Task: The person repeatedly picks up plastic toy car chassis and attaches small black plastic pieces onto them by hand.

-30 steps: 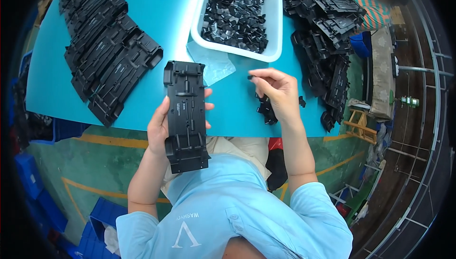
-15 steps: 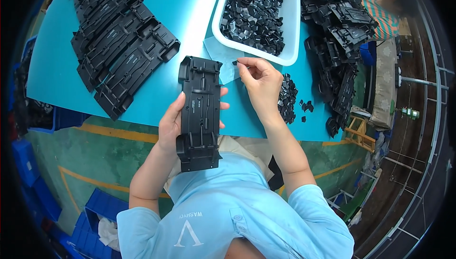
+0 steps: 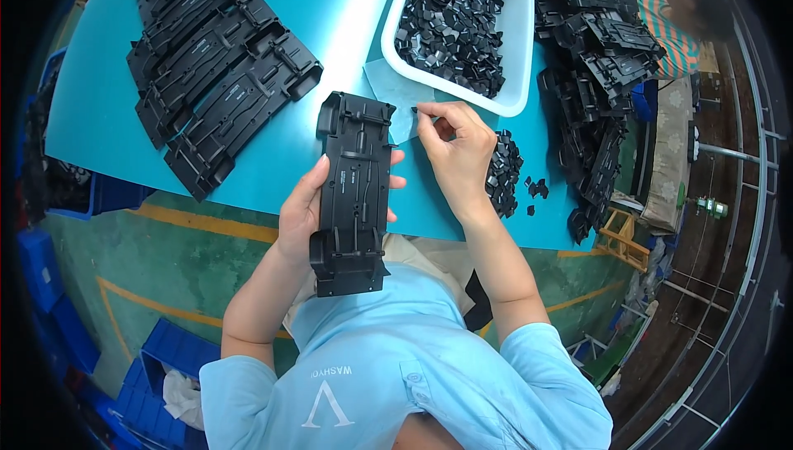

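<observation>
Head view: black chassis (image 3: 355,202) held up at table's (image 3: 99,120) near edge. Left hand (image 3: 302,212) wraps it from beneath, thumb one side, fingertips other. Right hand (image 3: 459,151) near, thumb and forefinger pinching small dark piece (image 3: 415,110), apart from chassis: not fitted. Work looks midway: plenty of loose pieces remain, pile (image 3: 502,173) beside right hand, bin (image 3: 519,45) beyond. Left stack (image 3: 248,107), right stack (image 3: 607,37): which is finished, cannot tell.

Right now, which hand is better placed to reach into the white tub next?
Probably the right hand: it's nearer the white tub, and its fingers pinch just a small black piece. The left hand holds a long black part.
</observation>
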Available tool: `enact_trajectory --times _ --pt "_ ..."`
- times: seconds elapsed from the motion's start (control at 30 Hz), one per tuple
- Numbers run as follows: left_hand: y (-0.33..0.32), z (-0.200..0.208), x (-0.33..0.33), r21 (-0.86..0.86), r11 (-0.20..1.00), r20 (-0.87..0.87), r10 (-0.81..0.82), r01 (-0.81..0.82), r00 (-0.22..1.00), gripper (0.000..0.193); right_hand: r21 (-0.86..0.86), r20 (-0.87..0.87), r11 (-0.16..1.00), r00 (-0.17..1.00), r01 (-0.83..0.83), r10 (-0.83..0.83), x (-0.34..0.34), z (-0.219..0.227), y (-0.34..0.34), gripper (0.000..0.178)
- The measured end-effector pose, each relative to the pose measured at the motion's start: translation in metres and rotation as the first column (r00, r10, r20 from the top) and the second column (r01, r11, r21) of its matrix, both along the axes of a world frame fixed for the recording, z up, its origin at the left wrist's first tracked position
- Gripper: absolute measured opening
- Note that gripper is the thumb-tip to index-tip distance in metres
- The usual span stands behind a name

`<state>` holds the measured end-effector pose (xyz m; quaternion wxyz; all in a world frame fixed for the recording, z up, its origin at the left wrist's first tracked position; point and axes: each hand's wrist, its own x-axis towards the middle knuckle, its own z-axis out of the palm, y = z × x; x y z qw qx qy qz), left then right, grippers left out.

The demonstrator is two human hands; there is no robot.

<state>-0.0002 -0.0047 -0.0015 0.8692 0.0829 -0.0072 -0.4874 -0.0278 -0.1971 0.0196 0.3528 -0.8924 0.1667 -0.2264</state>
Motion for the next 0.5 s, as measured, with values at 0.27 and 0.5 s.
enact_trajectory --times 0.27,0.5 --pt "0.001 -0.0002 0.0006 0.015 1.0 0.024 -0.008 0.007 1.0 0.06 -0.046 0.036 0.999 0.999 -0.023 0.025 0.0014 -0.002 0.0007 0.011" --pt "0.0011 0.0019 -0.0006 0.056 0.998 -0.006 0.005 -0.005 1.0 0.06 -0.055 0.057 0.997 0.997 -0.048 0.051 0.0028 -0.004 0.0024 0.012"
